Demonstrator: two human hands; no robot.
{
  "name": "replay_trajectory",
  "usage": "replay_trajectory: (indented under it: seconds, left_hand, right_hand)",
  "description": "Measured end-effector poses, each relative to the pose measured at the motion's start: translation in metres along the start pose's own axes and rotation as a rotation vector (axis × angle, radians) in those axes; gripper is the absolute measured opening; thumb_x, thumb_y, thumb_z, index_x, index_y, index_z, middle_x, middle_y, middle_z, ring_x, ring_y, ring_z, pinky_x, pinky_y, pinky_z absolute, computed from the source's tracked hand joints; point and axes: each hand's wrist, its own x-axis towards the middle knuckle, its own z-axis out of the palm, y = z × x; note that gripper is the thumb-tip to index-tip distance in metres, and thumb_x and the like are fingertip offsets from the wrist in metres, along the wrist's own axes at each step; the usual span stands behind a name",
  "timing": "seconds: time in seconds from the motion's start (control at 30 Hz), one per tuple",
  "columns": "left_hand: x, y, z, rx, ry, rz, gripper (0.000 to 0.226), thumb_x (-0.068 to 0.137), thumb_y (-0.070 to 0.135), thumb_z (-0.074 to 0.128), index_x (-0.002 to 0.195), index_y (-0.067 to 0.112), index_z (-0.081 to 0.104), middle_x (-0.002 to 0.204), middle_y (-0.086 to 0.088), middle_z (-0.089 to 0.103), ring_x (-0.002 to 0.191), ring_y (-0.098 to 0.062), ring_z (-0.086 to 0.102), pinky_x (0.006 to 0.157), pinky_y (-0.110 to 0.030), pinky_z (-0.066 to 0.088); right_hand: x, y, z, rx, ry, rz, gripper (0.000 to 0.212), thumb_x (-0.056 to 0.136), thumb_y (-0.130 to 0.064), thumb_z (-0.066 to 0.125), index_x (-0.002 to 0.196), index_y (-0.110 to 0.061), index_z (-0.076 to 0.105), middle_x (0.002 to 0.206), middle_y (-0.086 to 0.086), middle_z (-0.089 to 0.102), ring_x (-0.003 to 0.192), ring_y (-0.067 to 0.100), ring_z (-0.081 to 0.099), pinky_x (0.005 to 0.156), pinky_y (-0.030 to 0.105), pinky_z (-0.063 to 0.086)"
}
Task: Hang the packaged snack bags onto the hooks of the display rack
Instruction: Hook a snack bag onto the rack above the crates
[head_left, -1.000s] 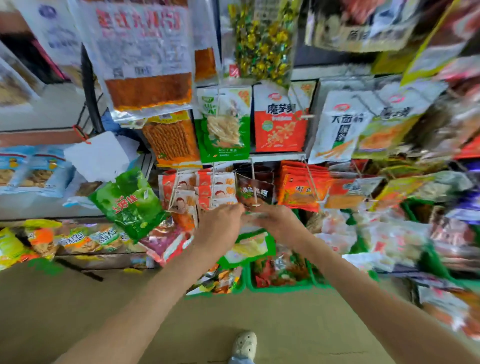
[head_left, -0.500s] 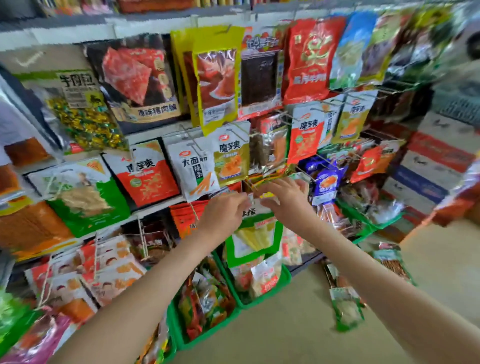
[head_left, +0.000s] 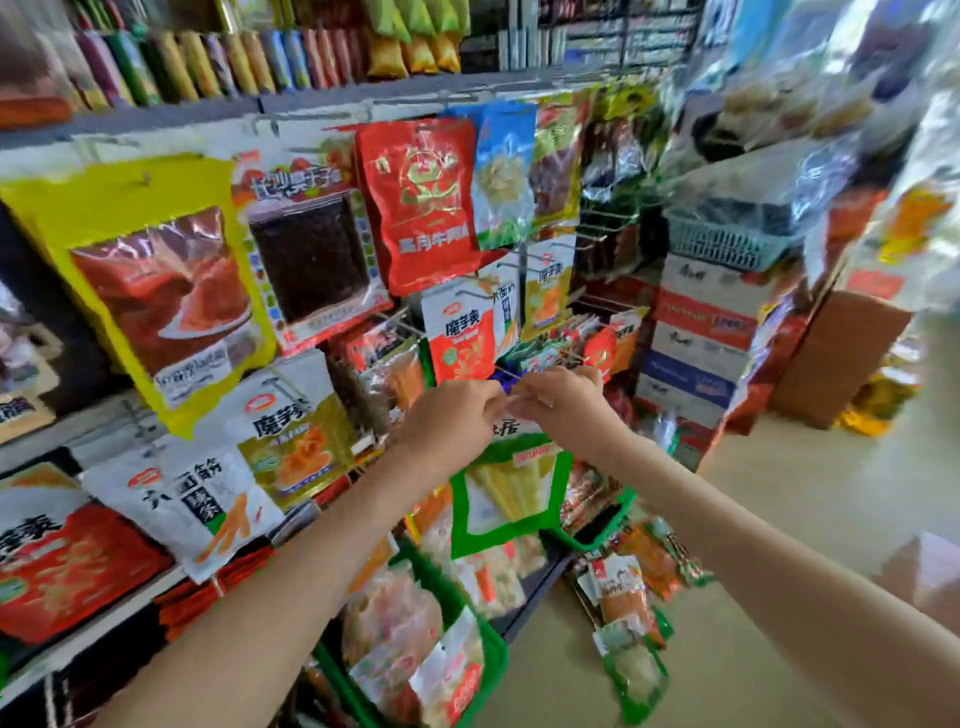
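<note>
- Left hand (head_left: 452, 415) and right hand (head_left: 563, 402) meet at mid height in front of the display rack (head_left: 171, 137).
- Fingers of both hands are curled together, pinching the top edge of 1 green-bordered snack bag (head_left: 511, 499).
- Bag hangs upright below the hands, with a green basket (head_left: 496, 660) lower down.
- Wire hook (head_left: 503, 372) sits just above the fingertips; frame blurred, cannot tell whether the bag touches it.
- Loose bags (head_left: 631, 670) lie on the floor, right of the basket.
</note>
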Motion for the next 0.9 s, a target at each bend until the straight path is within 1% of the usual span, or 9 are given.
replay_trajectory:
  seconds: [0.13,0.23,0.3,0.37,0.43,0.57,0.73,0.83,0.9]
  left_hand:
    - [0.053,0.022,0.024,-0.027,-0.011,0.068,0.021,0.096,0.032,0.048,0.093,0.020,0.065,0.080,-0.004,0.065,0.076,-0.026,0.061,0.054,-0.031,0.034]
    - [0.093,0.043,0.037,-0.061,0.008,0.069,0.022,0.096,0.032,0.047,0.094,0.019,0.065,0.084,-0.005,0.066,0.078,-0.027,0.060,0.057,-0.034,0.041]
    - [0.118,0.058,0.044,-0.062,0.027,0.035,0.023,0.097,0.032,0.046,0.094,0.019,0.065,0.085,-0.005,0.065,0.079,-0.027,0.059,0.056,-0.031,0.036]
    - [0.142,0.072,0.053,-0.066,0.048,0.016,0.023,0.097,0.032,0.046,0.091,0.018,0.064,0.077,-0.003,0.060,0.076,-0.028,0.059,0.054,-0.029,0.032]
    - [0.162,0.083,0.061,-0.061,0.064,0.000,0.024,0.097,0.032,0.046,0.090,0.018,0.063,0.070,0.000,0.053,0.070,-0.026,0.058,0.050,-0.028,0.029]
    - [0.195,0.097,0.076,-0.012,0.085,-0.066,0.025,0.098,0.032,0.044,0.094,0.017,0.064,0.071,0.000,0.056,0.061,-0.019,0.050,0.045,-0.027,0.026]
    - [0.219,0.083,0.093,-0.025,0.115,-0.196,0.023,0.097,0.033,0.047,0.090,0.019,0.064,0.080,-0.003,0.065,0.075,-0.026,0.061,0.057,-0.034,0.045]
    - [0.233,0.059,0.099,0.009,0.122,-0.254,0.023,0.096,0.028,0.049,0.087,0.017,0.066,0.078,0.000,0.065,0.073,-0.021,0.059,0.053,-0.028,0.040]
    - [0.244,0.042,0.105,0.032,0.128,-0.267,0.022,0.095,0.019,0.048,0.081,0.014,0.065,0.076,0.001,0.064,0.072,-0.019,0.057,0.052,-0.026,0.036]
  right_hand:
    - [0.019,0.050,-0.027,-0.069,0.074,-0.006,0.013,0.090,-0.029,0.057,0.085,-0.019,0.063,0.084,-0.005,0.067,0.091,0.012,0.054,0.077,0.024,0.011]
    - [0.036,0.084,-0.051,-0.060,0.115,-0.006,0.013,0.090,-0.030,0.058,0.088,-0.020,0.065,0.083,-0.004,0.065,0.091,0.014,0.050,0.078,0.025,0.012]
    - [0.050,0.106,-0.066,-0.049,0.158,-0.015,0.011,0.088,-0.029,0.060,0.089,-0.021,0.068,0.081,-0.006,0.064,0.091,0.016,0.050,0.080,0.027,0.014]
    - [0.064,0.126,-0.080,-0.038,0.177,-0.039,0.010,0.087,-0.029,0.061,0.088,-0.022,0.068,0.081,-0.007,0.064,0.092,0.015,0.050,0.080,0.026,0.013]
    - [0.078,0.146,-0.092,-0.021,0.159,-0.063,0.011,0.087,-0.029,0.061,0.090,-0.020,0.067,0.082,-0.010,0.063,0.092,0.013,0.049,0.078,0.023,0.011]
    - [0.107,0.183,-0.107,0.017,0.115,-0.119,0.011,0.087,-0.030,0.062,0.089,-0.021,0.068,0.081,-0.010,0.063,0.095,0.014,0.051,0.082,0.025,0.013]
    - [0.147,0.211,-0.092,0.078,0.045,-0.145,0.009,0.087,-0.033,0.061,0.090,-0.026,0.065,0.075,-0.021,0.053,0.089,0.006,0.041,0.088,0.031,0.018]
    - [0.171,0.234,-0.078,0.128,0.076,-0.111,0.011,0.090,-0.032,0.055,0.097,-0.027,0.062,0.091,-0.016,0.057,0.093,0.005,0.039,0.079,0.025,0.014]
    - [0.192,0.254,-0.073,0.170,0.047,-0.026,0.016,0.093,-0.030,0.051,0.099,-0.023,0.063,0.097,-0.011,0.059,0.096,0.007,0.040,0.083,0.027,0.016]
